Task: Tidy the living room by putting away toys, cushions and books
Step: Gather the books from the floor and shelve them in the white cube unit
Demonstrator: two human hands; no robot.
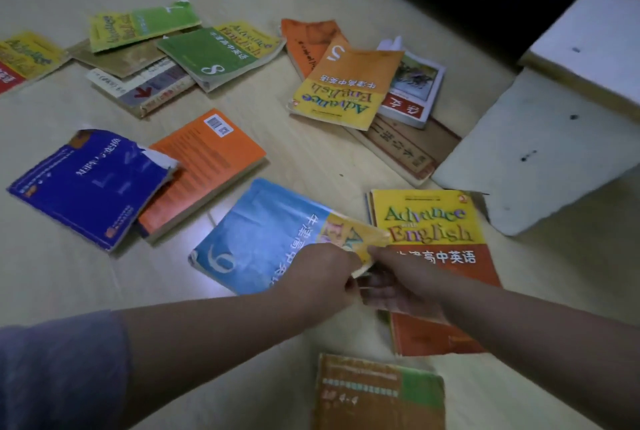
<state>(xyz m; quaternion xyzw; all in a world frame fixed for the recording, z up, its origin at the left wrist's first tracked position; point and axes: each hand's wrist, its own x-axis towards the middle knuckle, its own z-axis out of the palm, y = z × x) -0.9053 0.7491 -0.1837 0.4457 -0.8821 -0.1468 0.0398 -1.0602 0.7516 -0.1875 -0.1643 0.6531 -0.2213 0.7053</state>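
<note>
hands (320, 273) (393, 279) pinch blue bk (263, 232) edge, floor (156, 277) L

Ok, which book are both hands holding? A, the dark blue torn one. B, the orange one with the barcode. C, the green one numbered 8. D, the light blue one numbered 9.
D: the left hand and right hand both pinch the near edge of the light blue book.

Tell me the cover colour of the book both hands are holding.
The book is light blue with a yellow band; head view.
</note>
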